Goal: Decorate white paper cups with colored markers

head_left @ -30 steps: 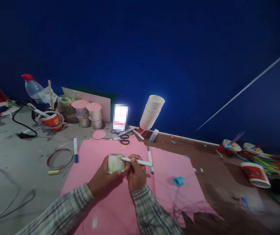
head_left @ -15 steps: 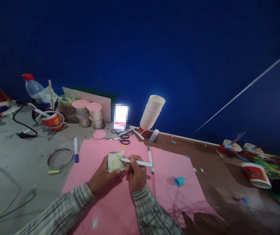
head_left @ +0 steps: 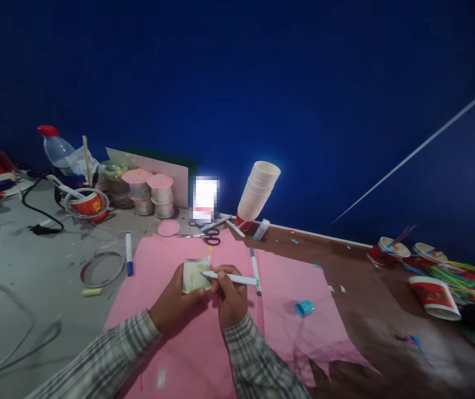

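My left hand [head_left: 176, 299] is wrapped round a small white paper cup [head_left: 194, 281] with green markings on its side, held above the pink paper [head_left: 187, 346]. Between the fingers and thumb of my right hand [head_left: 231, 299] is a white marker [head_left: 239, 279] with a green end. Its tip meets the side of the cup, near the green marks. Just right of that hand, a dark-capped marker [head_left: 253, 260] lies on the paper. A blue marker [head_left: 128, 254] rests at the paper's left edge.
Scissors [head_left: 204, 237] lie behind the cup, beside a pink paper disc [head_left: 168, 228]. A tall stack of paper cups [head_left: 258, 191] leans at the blue wall. Decorated cups with pink discs [head_left: 161, 194] stand at back left. A tape roll [head_left: 102, 269] and a turquoise cap [head_left: 304, 308] lie nearby.
The marker's tip has shifted slightly left and down across the cup's side, my right hand moving with it. My left hand keeps its hold on the cup.
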`<move>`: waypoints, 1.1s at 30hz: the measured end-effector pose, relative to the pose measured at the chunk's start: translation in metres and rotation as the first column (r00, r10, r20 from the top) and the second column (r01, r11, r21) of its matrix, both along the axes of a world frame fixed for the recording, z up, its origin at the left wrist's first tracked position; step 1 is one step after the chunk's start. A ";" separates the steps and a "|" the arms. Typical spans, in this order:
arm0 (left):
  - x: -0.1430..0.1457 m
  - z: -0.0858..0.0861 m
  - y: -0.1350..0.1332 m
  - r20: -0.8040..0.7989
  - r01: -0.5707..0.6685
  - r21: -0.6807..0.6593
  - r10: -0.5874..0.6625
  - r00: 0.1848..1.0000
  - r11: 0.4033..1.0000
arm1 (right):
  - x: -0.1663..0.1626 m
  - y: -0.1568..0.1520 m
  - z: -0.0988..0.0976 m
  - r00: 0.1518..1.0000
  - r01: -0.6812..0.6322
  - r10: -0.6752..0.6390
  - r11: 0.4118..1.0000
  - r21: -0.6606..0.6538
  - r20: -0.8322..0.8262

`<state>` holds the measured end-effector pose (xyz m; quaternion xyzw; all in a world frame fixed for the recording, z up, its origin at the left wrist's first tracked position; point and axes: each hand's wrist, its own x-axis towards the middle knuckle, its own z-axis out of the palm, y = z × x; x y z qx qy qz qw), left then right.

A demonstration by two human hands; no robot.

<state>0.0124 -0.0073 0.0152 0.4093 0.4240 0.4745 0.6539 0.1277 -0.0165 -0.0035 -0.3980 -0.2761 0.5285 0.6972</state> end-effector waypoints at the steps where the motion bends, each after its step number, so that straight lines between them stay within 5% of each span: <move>1: 0.000 0.000 0.000 -0.016 0.000 0.011 0.000 1.000 1.000 | 0.000 0.000 0.000 1.000 -0.001 0.001 1.000 0.000 0.004; 33: -0.003 -0.007 0.002 -0.119 0.000 0.052 0.006 0.993 0.999 | 0.002 0.005 -0.005 1.000 -0.005 0.005 1.000 0.006 -0.011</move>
